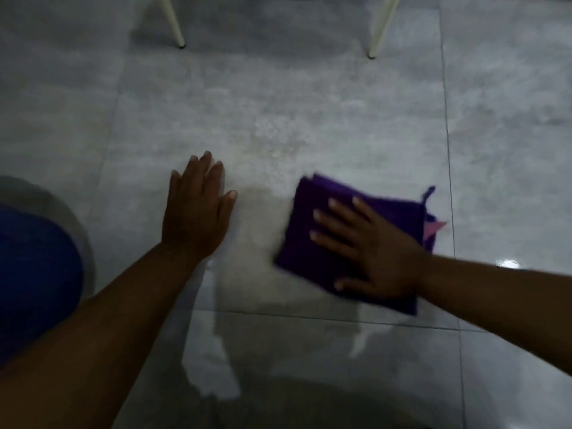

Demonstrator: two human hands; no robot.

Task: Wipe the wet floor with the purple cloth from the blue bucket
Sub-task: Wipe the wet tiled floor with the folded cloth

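A folded purple cloth [315, 230] lies flat on the grey tiled floor [278, 119], right of centre. My right hand [368, 252] presses down on it with the fingers spread and pointing left. A pink tag and a loop stick out at the cloth's right edge. My left hand [198, 209] rests flat on the bare floor to the left of the cloth, fingers apart, holding nothing. Wet, shiny patches [213, 366] show on the tiles near me. Part of a blue bucket [34, 274] sits at the left edge.
Two cream furniture legs [173, 23] [380, 29] stand on the floor at the far side. Dark grout lines cross the tiles. A bright light reflection [509, 264] glints on the floor at the right.
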